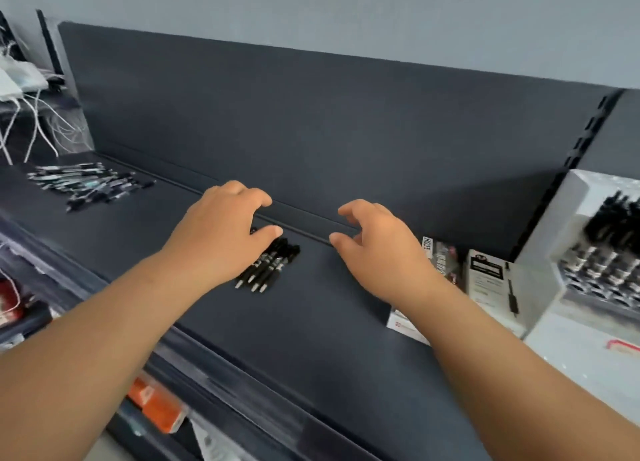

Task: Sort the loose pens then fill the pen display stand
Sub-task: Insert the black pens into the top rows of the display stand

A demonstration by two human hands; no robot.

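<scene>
The left hand (221, 232) hangs palm down over a dark shelf (311, 339), fingers bent, the thumb touching the upper ends of a small row of black pens (268, 266). These pens lie side by side on the shelf, partly under the palm, tips pointing back toward the person. Whether the hand actually grips them cannot be told.

The right hand (377, 249) is just to the right of that row, apart from it, fingers loosely curled and thumb out, holding nothing.

Far to the left of the left hand, a heap of loose pens (86, 183) lies on the same shelf, with white cables (24, 114) beyond it. Just right of the right wrist stand printed boxes (488, 280), and further right is the white pen display stand (595, 253), black pens upright in its rows. Beyond both hands rises the dark back panel (311, 131). Below the left forearm, an orange package (156, 405) sits on a lower level.
</scene>
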